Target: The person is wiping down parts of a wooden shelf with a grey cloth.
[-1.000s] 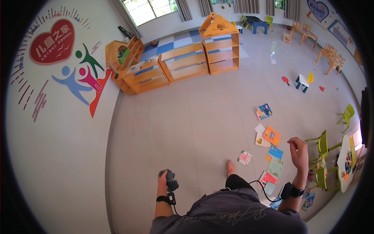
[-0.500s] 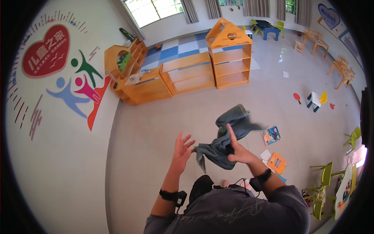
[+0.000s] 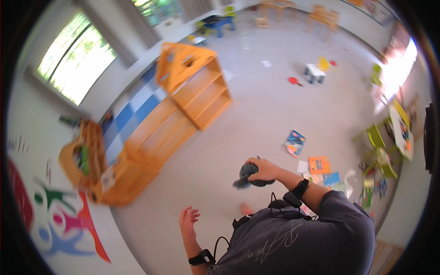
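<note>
My right hand (image 3: 266, 168) is closed around a bunched dark grey-blue denim garment (image 3: 247, 172). A loose end of it hangs past the hand on the left, blurred by motion. Whether it is trousers or another kind of garment cannot be made out. Lower and to the left, my left hand (image 3: 189, 221) is raised above the floor with its fingers apart and slightly curled, holding nothing. Both wrists carry black straps.
Books and papers, among them an orange book (image 3: 319, 165) and a blue picture book (image 3: 294, 143), lie on the floor to the right. Wooden shelves (image 3: 183, 110) stand left. A red paddle (image 3: 294, 81), small white table (image 3: 315, 72) and green chairs (image 3: 375, 136) are farther off.
My view has turned to the right. The garment was spread out between both hands; now it is bunched in my right hand, and my left hand has moved away, down and left.
</note>
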### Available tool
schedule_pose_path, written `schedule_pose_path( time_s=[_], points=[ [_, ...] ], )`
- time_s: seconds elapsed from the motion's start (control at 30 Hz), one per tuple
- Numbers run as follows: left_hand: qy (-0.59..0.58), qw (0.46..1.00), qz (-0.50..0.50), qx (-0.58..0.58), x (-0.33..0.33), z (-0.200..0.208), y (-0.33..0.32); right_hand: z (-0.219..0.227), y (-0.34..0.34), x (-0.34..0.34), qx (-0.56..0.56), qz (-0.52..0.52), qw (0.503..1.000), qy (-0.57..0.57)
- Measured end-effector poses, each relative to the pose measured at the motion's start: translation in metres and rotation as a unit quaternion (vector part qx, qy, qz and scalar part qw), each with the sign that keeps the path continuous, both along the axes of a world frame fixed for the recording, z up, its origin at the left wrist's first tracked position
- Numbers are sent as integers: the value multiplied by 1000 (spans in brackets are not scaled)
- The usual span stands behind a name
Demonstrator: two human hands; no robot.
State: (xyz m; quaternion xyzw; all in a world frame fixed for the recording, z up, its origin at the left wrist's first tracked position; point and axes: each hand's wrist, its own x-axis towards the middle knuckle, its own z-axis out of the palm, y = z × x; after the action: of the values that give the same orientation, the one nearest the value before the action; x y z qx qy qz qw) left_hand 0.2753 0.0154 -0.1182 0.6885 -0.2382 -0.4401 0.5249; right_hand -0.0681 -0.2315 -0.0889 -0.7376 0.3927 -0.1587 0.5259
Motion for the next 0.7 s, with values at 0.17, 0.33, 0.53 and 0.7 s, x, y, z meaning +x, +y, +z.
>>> schedule_pose_path(
  time_s=[0.17,0.33,0.53,0.7],
  points=[
    [37,990,-123,62,18,-23,-174,-20,-41,-85,-13,-242,966,87],
    [-37,950,-308,14,-48,-1,-360,-41,-50,-188,11,-484,869,105],
    [-164,879,-447,21,-108,-14,-508,-55,-131,-276,29,-582,802,134],
    [-135,827,-545,27,-144,-32,-631,-18,-224,-338,-13,-630,772,80]
  ],
)
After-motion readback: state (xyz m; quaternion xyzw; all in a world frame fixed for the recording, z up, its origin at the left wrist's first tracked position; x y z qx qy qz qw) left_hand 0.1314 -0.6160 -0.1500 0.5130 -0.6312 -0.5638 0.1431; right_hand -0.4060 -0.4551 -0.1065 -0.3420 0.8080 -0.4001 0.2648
